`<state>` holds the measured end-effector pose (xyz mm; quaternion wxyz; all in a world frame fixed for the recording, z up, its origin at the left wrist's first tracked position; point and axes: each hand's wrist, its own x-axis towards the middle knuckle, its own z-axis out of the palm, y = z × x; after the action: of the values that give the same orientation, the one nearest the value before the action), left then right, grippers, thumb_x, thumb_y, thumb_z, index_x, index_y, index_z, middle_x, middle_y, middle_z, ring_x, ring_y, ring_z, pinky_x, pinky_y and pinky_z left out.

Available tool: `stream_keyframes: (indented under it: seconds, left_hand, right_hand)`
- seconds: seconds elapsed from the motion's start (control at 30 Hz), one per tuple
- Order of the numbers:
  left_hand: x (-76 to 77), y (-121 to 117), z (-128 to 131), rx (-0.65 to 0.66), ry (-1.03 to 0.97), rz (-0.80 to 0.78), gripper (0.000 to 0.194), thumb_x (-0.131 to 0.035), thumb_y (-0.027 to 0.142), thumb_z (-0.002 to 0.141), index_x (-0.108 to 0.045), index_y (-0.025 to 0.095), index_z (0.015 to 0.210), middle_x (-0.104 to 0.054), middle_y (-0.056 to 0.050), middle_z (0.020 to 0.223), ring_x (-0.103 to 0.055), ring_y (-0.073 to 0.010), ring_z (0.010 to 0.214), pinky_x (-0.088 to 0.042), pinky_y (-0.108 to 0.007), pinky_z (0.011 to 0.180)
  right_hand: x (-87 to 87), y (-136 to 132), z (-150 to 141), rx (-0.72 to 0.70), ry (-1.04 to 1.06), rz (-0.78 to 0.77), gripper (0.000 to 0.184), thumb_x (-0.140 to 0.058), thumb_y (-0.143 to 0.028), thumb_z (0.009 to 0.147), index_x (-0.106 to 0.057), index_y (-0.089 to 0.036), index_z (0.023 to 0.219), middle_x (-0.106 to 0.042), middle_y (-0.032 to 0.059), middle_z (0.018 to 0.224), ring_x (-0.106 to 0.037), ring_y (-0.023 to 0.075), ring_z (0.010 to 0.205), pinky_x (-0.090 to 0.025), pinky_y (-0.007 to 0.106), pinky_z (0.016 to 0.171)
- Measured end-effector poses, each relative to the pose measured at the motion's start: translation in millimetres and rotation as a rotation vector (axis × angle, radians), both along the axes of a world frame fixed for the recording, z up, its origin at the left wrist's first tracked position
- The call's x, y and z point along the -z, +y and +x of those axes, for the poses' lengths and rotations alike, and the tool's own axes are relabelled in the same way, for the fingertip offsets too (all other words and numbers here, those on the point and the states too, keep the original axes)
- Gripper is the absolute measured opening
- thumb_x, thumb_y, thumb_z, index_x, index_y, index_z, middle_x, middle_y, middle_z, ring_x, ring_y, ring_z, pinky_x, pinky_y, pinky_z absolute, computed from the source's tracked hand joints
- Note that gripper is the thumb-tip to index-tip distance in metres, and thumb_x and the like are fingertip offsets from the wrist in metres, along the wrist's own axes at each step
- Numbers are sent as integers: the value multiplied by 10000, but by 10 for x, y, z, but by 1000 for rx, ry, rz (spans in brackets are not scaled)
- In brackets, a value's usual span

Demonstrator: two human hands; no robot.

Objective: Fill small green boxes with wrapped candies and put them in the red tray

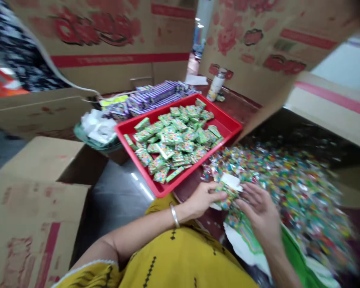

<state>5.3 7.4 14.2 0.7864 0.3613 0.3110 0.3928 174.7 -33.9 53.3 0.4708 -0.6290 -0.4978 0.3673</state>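
My left hand (201, 200), with a bangle at the wrist, grips a small green patterned box (227, 196) between thumb and fingers. A white end flap of the box stands open. At its right side, my right hand (259, 210) has its fingers curled against the box; what lies under those fingertips is hidden. Below the right hand are green-and-white printed card pieces (244, 236) near my lap. Just beyond both hands spreads a large heap of small colourful wrapped sweets (288, 184), blurred at the right.
A red tray (156, 188) holds many similar green boxes (171, 138). Behind it lie purple striped packs (156, 96) and a bottle (216, 85). A green bin (103, 146) of white scraps and an open carton (39, 208) are left. Tall cardboard walls (114, 28) surround the table.
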Motion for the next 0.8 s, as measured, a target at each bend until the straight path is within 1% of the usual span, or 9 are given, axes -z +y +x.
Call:
stream_keyframes:
  seconds: [0.1,0.17,0.27,0.33,0.4,0.5,0.63,0.7,0.8]
  left_hand:
    - [28,-6,61,-78,78,52,295,-730,369,749,-695,111,888,-641,-49,854,-570,-146,793,-478,-264,761]
    - [40,-11,80,-124,139,103,361,-723,331,758,-658,136,1055,-636,-45,880,-578,-150,796,-489,-260,737]
    - [23,-37,81,-188,220,217,604,-703,265,769,-492,220,1333,-615,-35,970,-572,-125,757,-485,-230,683]
    - [2,-54,80,-154,264,285,621,-665,253,797,-452,248,1381,-609,-36,1015,-554,-112,728,-475,-224,665]
    - [-7,-58,81,-83,274,322,567,-634,256,823,-478,233,1367,-617,-40,1009,-542,-115,727,-468,-228,669]
    - [10,-42,66,-14,259,318,489,-632,233,820,-529,191,1297,-623,-36,944,-541,-123,731,-461,-228,668]
    - [51,-19,14,103,295,345,355,-619,193,819,-596,178,1173,-633,-42,999,-572,-134,785,-470,-241,717]
    - [73,-16,6,117,310,362,317,-616,178,819,-599,182,1136,-631,-50,1052,-595,-158,879,-478,-261,785]
    - [116,-17,33,71,262,299,374,-635,166,803,-519,199,1157,-621,-55,1058,-607,-175,950,-493,-268,790]
  right_hand:
    - [192,23,-150,48,34,-11,211,-715,-389,780,-616,-215,844,-644,9,731,-599,171,666,-499,291,621]
    - [265,45,-178,101,20,3,200,-689,-383,807,-599,-207,777,-577,-18,660,-538,142,608,-448,262,572]
    - [283,51,-180,166,63,38,208,-677,-354,820,-615,-221,968,-595,-21,729,-552,141,658,-449,255,605]
    - [288,43,-178,165,84,62,352,-666,-337,829,-588,-238,1158,-625,-7,812,-583,152,723,-472,272,665]
    - [320,33,-168,159,51,93,394,-652,-333,838,-592,-237,1215,-626,3,844,-586,155,741,-478,285,690]
    - [408,15,-131,162,-46,146,292,-630,-338,849,-650,-223,1117,-615,5,818,-567,154,709,-467,287,669]
    - [492,-15,-70,100,-169,185,105,-610,-310,863,-629,-214,824,-603,10,793,-568,170,749,-461,310,727]
    - [506,-22,-62,85,-135,193,127,-625,-296,852,-596,-212,761,-616,32,874,-591,195,871,-464,333,805]
    - [498,-10,-65,129,66,193,105,-662,-274,826,-574,-230,865,-626,35,945,-613,202,931,-480,345,832]
